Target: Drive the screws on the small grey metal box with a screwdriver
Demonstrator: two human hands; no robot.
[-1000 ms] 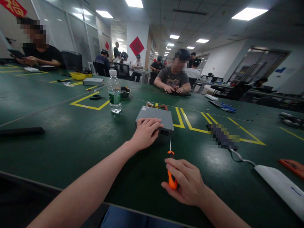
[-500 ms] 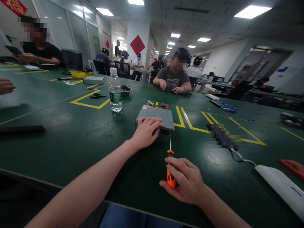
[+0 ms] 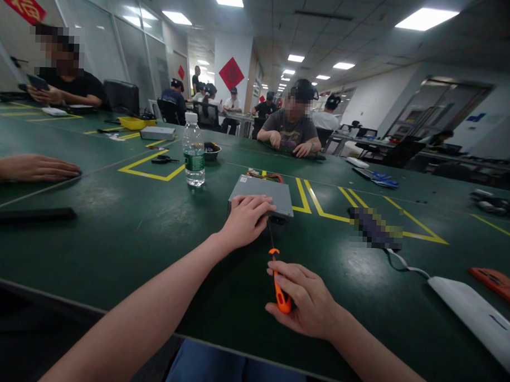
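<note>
A grey metal box with coloured wires at its back lies on the green table. My left hand rests on the box's top and near edge, fingers spread out over it. In my right hand is an orange-handled screwdriver, held between thumb and fingers. Its thin shaft points away from me, and the tip is at the near face of the box, close to my left fingertips. Whether the tip touches a screw is too small to tell.
A water bottle stands left of the box, a metal bowl behind it. To the right lie a white device with a cable and an orange phone. Another person's hand rests at the left; a person sits opposite.
The screwdriver's tip has moved left along the box's near face, with my right hand shifting slightly left. At the far left, another person's hand has reached further onto the table.
</note>
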